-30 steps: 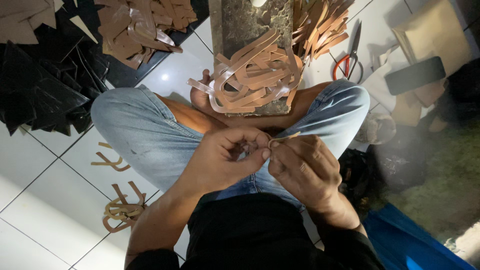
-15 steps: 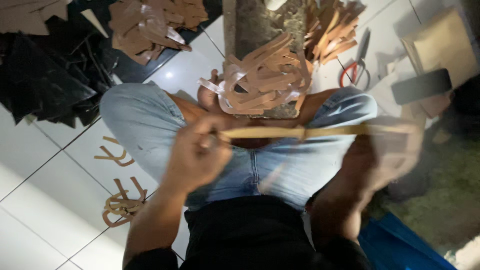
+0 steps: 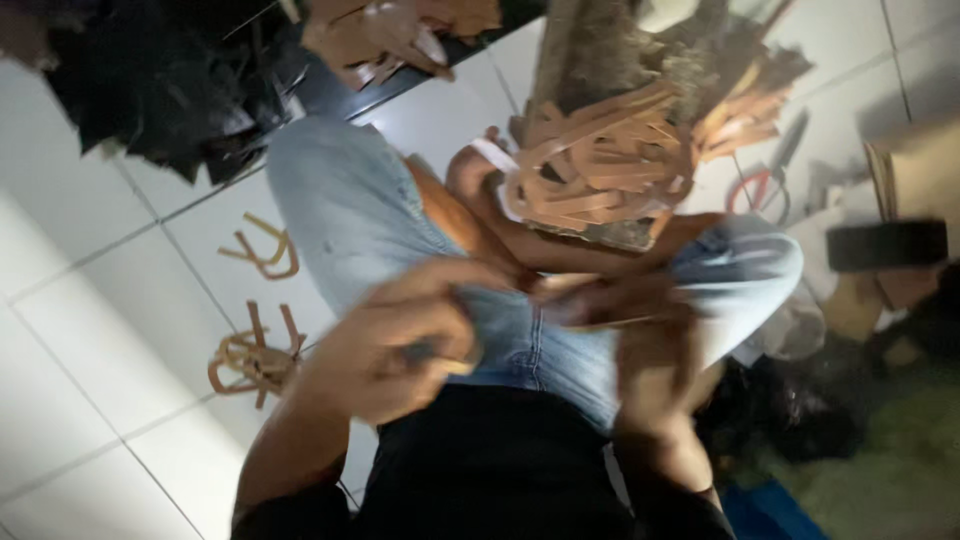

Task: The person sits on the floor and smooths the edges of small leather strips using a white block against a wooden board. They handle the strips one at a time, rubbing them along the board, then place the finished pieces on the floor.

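My left hand (image 3: 400, 345) is over my lap, fingers curled in, but the blur hides whether that grip has anything in it. My right hand (image 3: 635, 315) is beside it, just as smeared; I cannot tell its grip either. Just beyond both, a heap of tan leather strips (image 3: 590, 175) sits on a stone block (image 3: 590, 50) between my knees. Looped strips (image 3: 250, 360) lie on the white floor tiles (image 3: 90, 330) to my left, red-handled scissors (image 3: 765, 180) to the right.
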